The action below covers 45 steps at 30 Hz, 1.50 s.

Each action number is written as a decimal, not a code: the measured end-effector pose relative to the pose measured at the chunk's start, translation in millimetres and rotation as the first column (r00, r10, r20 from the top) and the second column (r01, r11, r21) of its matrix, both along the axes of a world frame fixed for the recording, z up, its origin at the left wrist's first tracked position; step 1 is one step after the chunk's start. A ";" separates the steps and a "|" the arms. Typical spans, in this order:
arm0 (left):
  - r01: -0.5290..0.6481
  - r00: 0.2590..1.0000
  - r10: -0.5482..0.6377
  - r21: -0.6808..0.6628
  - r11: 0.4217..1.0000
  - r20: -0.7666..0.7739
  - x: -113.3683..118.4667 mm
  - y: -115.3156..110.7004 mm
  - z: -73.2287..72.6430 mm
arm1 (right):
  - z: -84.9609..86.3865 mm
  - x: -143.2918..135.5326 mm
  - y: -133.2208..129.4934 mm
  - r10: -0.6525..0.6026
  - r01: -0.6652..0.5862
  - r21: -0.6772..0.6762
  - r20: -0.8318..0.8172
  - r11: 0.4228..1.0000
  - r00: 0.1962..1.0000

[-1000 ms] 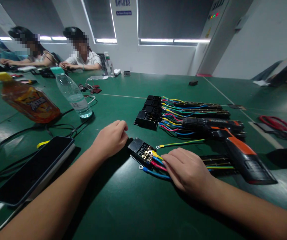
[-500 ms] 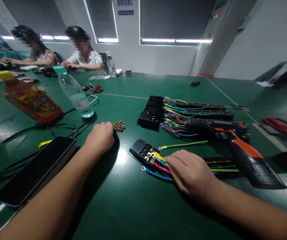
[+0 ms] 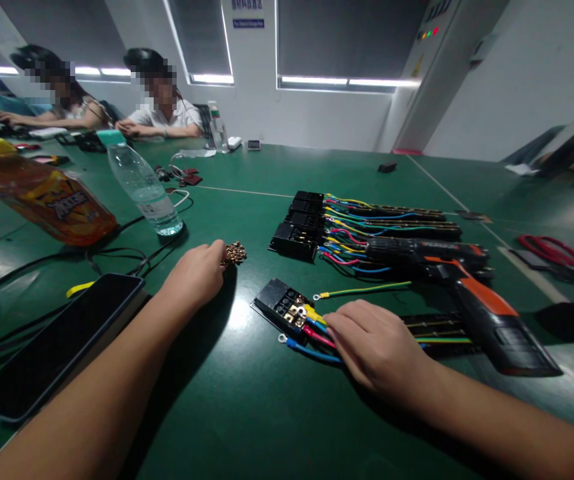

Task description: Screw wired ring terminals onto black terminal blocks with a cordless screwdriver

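My left hand (image 3: 197, 272) is closed at the edge of a small pile of brass-coloured screws (image 3: 237, 253). Its fingertips are hidden, so whatever they pinch cannot be seen. My right hand (image 3: 374, 340) grips a yellow-sleeved wire (image 3: 315, 315), whose ring terminal lies over a black terminal block (image 3: 279, 301). Blue and red wires run from the block beneath the same fingers. One blue wire (image 3: 311, 352) with a loose ring end lies in front of the block. Behind my right hand rests a green-yellow wire (image 3: 367, 291) with a ring terminal.
A cordless screwdriver (image 3: 487, 303) lies at right across wired black blocks (image 3: 294, 240). At left are a phone (image 3: 61, 343), an orange drink bottle (image 3: 54, 200), a water bottle (image 3: 149, 197) and black cables (image 3: 21, 270). Two people sit across the green table (image 3: 247, 400).
The camera view has shifted slightly, moving the whole scene a little left. My left hand stays at the screw pile, and my right hand keeps its grip on the wire.
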<state>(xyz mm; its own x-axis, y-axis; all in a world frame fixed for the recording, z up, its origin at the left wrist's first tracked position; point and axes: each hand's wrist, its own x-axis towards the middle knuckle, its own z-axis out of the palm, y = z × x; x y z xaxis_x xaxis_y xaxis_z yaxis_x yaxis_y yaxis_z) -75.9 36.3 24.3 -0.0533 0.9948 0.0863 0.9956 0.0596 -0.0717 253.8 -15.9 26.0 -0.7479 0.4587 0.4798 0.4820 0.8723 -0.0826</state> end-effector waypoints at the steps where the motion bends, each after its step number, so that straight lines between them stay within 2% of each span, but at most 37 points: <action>1: 0.009 1.000 -0.009 -0.004 1.000 0.000 0.3 -0.3 -0.1 | 0.0 -0.2 -0.1 -0.001 0.001 -0.002 0.004 1.000 1.000; 6: 0.042 0.999 -0.042 -0.016 0.999 -0.007 2.6 -1.9 1.7 | -0.1 -1.0 0.3 0.000 0.000 0.005 0.000 1.000 1.000; 13: -0.010 1.000 0.011 -0.026 1.000 0.022 3.7 -1.5 2.5 | -1.2 -0.7 1.1 -0.005 0.005 0.016 0.015 1.000 1.000; 19: -0.020 0.998 0.021 0.015 1.000 -0.060 10.0 -5.6 6.2 | -2.2 -0.7 0.3 -0.015 0.015 0.031 0.020 0.999 1.000; 22: -0.004 0.997 0.003 -0.015 1.000 -0.074 14.6 -7.6 10.2 | -2.4 -1.5 0.3 -0.018 0.017 0.036 0.020 0.999 1.000; 26: 0.014 1.000 -0.014 -0.072 0.997 -0.007 20.8 -11.4 15.0 | -2.0 -2.5 0.3 -0.025 0.024 0.055 0.009 0.998 1.000; 31: 0.033 0.999 -0.032 -0.117 0.993 0.018 24.1 -12.5 15.4 | -0.3 -2.6 0.4 -0.030 0.029 0.077 0.017 0.997 0.999; 39: 0.083 0.997 -0.083 -0.059 0.995 0.006 25.9 -8.0 14.8 | -1.5 -3.9 -0.1 -0.008 0.010 0.126 -0.020 0.992 1.000; 45: 0.116 0.992 -0.115 -0.017 0.993 0.042 31.1 -11.9 16.6 | 2.0 -5.5 -1.7 -0.010 0.020 0.090 -0.109 0.996 0.994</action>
